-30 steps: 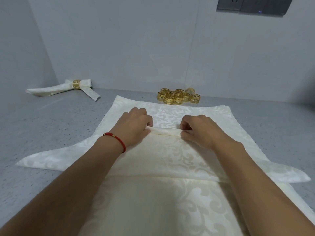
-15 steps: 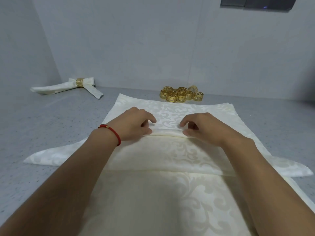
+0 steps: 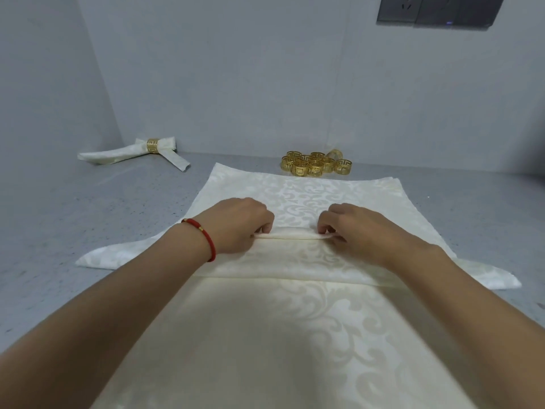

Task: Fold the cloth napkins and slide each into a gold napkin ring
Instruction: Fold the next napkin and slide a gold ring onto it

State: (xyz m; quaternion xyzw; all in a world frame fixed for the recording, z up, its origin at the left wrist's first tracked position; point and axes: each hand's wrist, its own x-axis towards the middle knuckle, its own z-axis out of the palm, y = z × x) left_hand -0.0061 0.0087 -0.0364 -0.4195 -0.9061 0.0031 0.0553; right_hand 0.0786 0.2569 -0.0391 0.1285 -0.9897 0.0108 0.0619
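Left hand (image 3: 239,224) and right hand (image 3: 351,228) both pinching rolled edge of napkin (image 3: 295,255) mid-counter (image 3: 88,208), napkin on flat napkin stack (image 3: 295,335), loose rings (image 3: 315,164) far centre, ringed napkin (image 3: 129,152) far left, red bracelet (image 3: 203,237) on left wrist

We saw bare grey speckled counter (image 3: 88,219) on both sides of the cream damask napkin stack (image 3: 295,335), open for a hand to pass. Against the back wall a cluster of gold fretwork rings (image 3: 315,165) blocked the middle; a finished ringed napkin (image 3: 132,152) filled the far-left corner.
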